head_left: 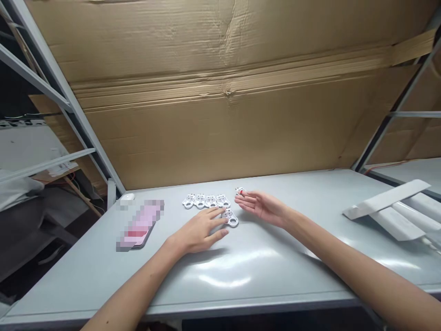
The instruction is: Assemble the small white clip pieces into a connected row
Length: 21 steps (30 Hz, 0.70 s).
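So there's a white ring-ended piece lying right at the left hand's fingertips, between the two hands. The left hand is palm down with fingers spread, a couple of tips over that piece; can't really tell if they're pressing on it. Right hand has its palm turned inward, fingers stretched out, and a small white piece with a red bit sits right at its fingertips. Pinched or just behind them? Can't tell from here. Just beyond the left hand there's a row of four similar white pieces, side by side. Left of the left hand is a pinkish phone-like slab, pixelated, and well right of the right hand some white packaging. Cardboard stands behind it all.
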Each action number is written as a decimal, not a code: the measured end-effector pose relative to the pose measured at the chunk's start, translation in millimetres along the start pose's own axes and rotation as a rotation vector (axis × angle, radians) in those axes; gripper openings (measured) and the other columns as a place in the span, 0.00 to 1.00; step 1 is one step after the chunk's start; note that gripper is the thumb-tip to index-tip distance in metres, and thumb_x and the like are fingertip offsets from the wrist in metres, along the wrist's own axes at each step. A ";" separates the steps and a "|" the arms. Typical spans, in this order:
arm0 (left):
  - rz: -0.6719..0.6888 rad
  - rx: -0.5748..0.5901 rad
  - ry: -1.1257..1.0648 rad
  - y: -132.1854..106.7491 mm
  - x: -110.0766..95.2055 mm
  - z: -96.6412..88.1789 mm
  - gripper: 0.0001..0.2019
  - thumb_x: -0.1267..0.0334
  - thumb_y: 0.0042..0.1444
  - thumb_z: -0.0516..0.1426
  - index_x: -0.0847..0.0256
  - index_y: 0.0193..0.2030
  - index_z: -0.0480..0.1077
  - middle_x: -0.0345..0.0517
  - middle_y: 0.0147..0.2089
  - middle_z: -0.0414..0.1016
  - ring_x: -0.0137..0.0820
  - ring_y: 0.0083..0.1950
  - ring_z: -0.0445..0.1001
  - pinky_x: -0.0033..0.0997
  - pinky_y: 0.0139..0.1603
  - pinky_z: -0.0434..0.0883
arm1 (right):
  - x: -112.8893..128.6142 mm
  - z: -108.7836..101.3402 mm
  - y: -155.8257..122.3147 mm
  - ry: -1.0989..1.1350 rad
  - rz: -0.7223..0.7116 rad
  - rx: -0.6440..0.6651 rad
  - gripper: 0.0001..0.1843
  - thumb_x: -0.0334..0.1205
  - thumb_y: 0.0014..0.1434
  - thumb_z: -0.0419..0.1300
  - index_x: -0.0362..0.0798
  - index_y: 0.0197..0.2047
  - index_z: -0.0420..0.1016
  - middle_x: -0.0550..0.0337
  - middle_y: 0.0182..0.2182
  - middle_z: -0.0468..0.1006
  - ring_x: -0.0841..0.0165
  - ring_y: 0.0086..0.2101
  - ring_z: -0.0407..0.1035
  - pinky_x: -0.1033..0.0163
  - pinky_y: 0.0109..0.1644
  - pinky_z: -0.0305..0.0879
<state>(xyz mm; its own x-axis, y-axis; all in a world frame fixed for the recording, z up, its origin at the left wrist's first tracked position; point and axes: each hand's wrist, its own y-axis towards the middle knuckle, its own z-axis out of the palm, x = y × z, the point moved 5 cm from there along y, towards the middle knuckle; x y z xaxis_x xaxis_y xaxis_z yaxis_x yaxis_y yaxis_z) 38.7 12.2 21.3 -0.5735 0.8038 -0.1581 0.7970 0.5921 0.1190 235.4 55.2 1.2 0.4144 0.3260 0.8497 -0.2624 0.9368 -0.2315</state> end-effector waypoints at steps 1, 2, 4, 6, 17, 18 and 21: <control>-0.001 0.000 0.000 -0.1 0.1 0.1 0.23 0.50 0.71 0.43 0.54 0.65 0.64 0.47 0.72 0.54 0.42 0.72 0.53 0.46 0.70 0.54 | -0.3 -0.2 0.0 -0.031 -0.013 0.006 0.08 0.35 0.62 0.61 0.47 0.45 0.74 0.49 0.49 0.79 0.63 0.51 0.74 0.60 0.59 0.70; 0.000 -0.002 -0.001 -0.2 0.2 0.1 0.23 0.50 0.71 0.43 0.54 0.65 0.64 0.47 0.72 0.55 0.42 0.72 0.53 0.47 0.70 0.54 | -0.7 -0.6 0.0 -0.064 -0.028 0.013 0.07 0.37 0.61 0.61 0.48 0.44 0.74 0.50 0.50 0.79 0.62 0.52 0.73 0.58 0.59 0.69; 0.004 -0.014 -0.005 -0.4 0.2 -0.2 0.23 0.49 0.70 0.43 0.54 0.64 0.65 0.47 0.72 0.55 0.42 0.72 0.54 0.47 0.69 0.54 | -2.2 -0.9 0.8 -0.124 -0.051 0.038 0.06 0.39 0.61 0.63 0.50 0.42 0.74 0.51 0.50 0.79 0.61 0.52 0.73 0.56 0.60 0.69; 0.003 -0.016 -0.005 -0.4 0.3 -0.3 0.23 0.49 0.70 0.43 0.54 0.64 0.65 0.49 0.71 0.55 0.42 0.71 0.54 0.47 0.69 0.54 | -4.4 -1.1 2.2 -0.154 -0.058 0.068 0.06 0.40 0.60 0.63 0.50 0.41 0.74 0.51 0.49 0.79 0.60 0.52 0.73 0.55 0.59 0.69; -0.002 0.002 0.011 -0.6 0.9 0.5 0.23 0.50 0.70 0.43 0.55 0.65 0.64 0.50 0.72 0.55 0.42 0.71 0.54 0.46 0.70 0.54 | -7.9 1.1 3.3 -0.195 -0.052 0.078 0.05 0.37 0.59 0.64 0.46 0.39 0.78 0.47 0.50 0.78 0.60 0.51 0.73 0.56 0.61 0.68; -0.002 -0.001 0.010 -0.7 0.9 0.5 0.23 0.49 0.70 0.44 0.55 0.65 0.65 0.50 0.72 0.55 0.42 0.71 0.55 0.46 0.70 0.54 | -8.4 1.9 3.2 -0.193 -0.043 0.076 0.06 0.37 0.59 0.63 0.45 0.39 0.78 0.47 0.50 0.78 0.60 0.51 0.74 0.56 0.61 0.68; 0.004 -0.017 0.002 -0.6 0.5 -0.3 0.23 0.49 0.70 0.44 0.55 0.64 0.65 0.49 0.71 0.56 0.43 0.71 0.55 0.47 0.69 0.55 | -9.0 3.7 3.4 -0.189 -0.033 0.074 0.07 0.38 0.61 0.61 0.45 0.40 0.77 0.46 0.50 0.79 0.61 0.51 0.74 0.55 0.60 0.68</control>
<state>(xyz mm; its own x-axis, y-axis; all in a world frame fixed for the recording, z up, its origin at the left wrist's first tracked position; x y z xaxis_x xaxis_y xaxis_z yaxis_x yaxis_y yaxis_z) 37.9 12.2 21.5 -0.5708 0.8061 -0.1560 0.7959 0.5899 0.1360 227.6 55.0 -5.6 0.2545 0.2594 0.9316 -0.3181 0.9322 -0.1727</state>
